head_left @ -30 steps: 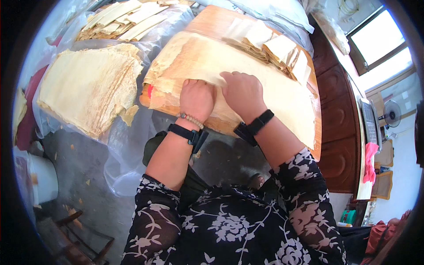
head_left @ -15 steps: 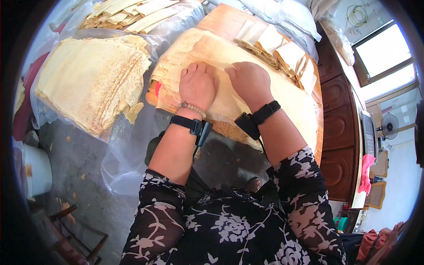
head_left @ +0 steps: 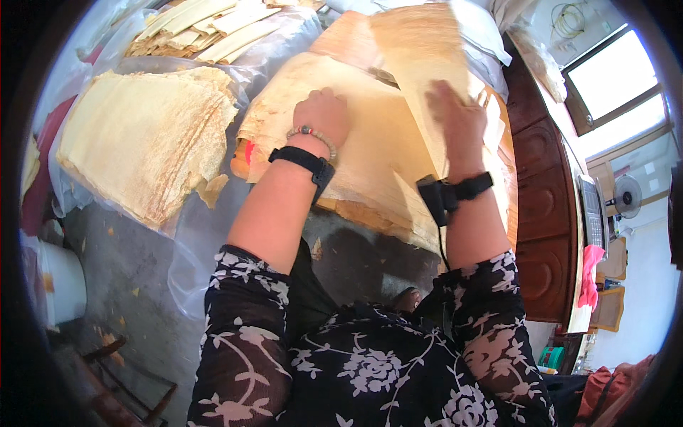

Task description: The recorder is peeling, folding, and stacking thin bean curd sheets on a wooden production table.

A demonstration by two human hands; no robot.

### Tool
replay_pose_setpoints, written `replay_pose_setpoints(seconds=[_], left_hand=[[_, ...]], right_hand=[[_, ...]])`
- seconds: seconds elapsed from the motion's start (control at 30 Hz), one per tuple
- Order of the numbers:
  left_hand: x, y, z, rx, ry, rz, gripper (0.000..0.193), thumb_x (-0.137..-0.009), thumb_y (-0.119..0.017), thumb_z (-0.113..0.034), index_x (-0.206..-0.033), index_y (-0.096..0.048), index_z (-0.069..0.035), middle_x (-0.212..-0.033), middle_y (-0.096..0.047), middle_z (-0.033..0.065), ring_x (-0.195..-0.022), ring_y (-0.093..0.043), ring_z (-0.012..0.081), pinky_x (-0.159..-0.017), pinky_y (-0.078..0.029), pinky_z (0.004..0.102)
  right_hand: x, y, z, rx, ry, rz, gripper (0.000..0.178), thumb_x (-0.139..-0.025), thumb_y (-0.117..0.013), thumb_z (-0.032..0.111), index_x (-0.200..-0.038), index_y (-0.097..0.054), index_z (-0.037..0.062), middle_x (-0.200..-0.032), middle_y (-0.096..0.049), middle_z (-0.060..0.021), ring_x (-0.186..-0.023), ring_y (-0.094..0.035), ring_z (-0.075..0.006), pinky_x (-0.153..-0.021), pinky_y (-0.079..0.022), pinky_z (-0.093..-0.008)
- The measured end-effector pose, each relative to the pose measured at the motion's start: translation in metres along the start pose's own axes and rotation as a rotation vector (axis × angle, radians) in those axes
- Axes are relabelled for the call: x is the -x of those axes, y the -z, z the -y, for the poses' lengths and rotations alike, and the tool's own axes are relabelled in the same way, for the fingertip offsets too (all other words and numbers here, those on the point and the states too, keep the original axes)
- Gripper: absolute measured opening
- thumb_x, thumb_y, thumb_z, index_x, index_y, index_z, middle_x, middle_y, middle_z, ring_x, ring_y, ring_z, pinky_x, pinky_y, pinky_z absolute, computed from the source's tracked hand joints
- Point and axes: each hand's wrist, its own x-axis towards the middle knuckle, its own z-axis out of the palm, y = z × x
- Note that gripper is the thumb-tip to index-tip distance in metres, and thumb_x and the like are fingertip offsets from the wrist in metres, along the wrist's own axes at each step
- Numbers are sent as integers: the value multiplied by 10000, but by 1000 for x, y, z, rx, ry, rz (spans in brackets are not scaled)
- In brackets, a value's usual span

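Thin tan crepe-like sheets (head_left: 363,153) lie stacked on a wooden board (head_left: 240,167) in front of me. My left hand (head_left: 321,117) rests on the left part of the stack with its fingers curled in; anything under them is hidden. One crepe-like sheet (head_left: 416,50) stands lifted over the right half of the stack, its upper part smeared by motion. Against this raised sheet is my right hand (head_left: 457,121), blurred, so its grip cannot be made out. The raised sheet covers most of the folded pieces at the board's far right.
Another pile of sheets (head_left: 142,142) lies on plastic to the left, with folded strips (head_left: 213,28) behind it. A white bucket (head_left: 64,285) and a dark chair frame (head_left: 128,384) stand at lower left. Brown cabinets (head_left: 544,192) line the right side.
My right hand has moved right, and a sheet has risen from the stack, swung up and to the right. My left hand has stayed nearly in place, its fingers more curled.
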Motion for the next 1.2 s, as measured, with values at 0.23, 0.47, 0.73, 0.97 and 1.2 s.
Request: replay_pose_setpoints(seconds=[0.23, 0.47, 0.73, 0.97, 1.2], left_hand=[[3, 0, -10, -102, -39, 22, 254, -935, -597, -194, -1141, -674, -67, -1150, -658, 171, -1095, -665, 310, -866, -593, 426], [-17, -7, -46, -156, -26, 174, 286, -957, -534, -168, -1191, -661, -62, -1192, -651, 215, -1064, -691, 339, -881, -586, 427], [-5, -21, -47, -239, -28, 30, 286, -982, -499, -179, -1163, -668, -35, -1169, -654, 206, -1029, -692, 353, -878, -580, 439], [0, -7, -61, -216, 64, 195, 350, -989, -535, -212, -1268, -633, -25, -1216, -642, 229, -1116, -667, 375, -921, -566, 442], [105, 4, -82, 1441, 76, 59, 648, -1008, -630, -268, -1559, -368, -48, -1450, -535, 197, -1303, -553, 288, -1044, -472, 401]], right_hand=[[-4, 123, 32, -503, 69, -317, 380, -1028, -619, 195, -1308, -581, -58, -1235, -668, -128, -1049, -697, -257, -876, -580, -383], [-21, 238, 30, -578, 40, -423, 416, -1066, -544, 277, -1344, -538, -33, -1260, -647, -142, -1133, -654, -304, -967, -553, -429], [-38, 420, 98, -27, 295, -573, 434, -1036, -598, 367, -1271, -600, 2, -1133, -693, -91, -1017, -681, -238, -878, -555, -387], [-42, 331, 107, 621, 488, -363, 357, -1094, -434, 287, -1207, -638, 16, -1026, -688, -249, -946, -683, -287, -802, -536, -443], [38, 48, 5, 253, 568, 130, 305, -1030, -532, 206, -1241, -680, 43, -1116, -736, -152, -1042, -699, -301, -934, -539, -406]])
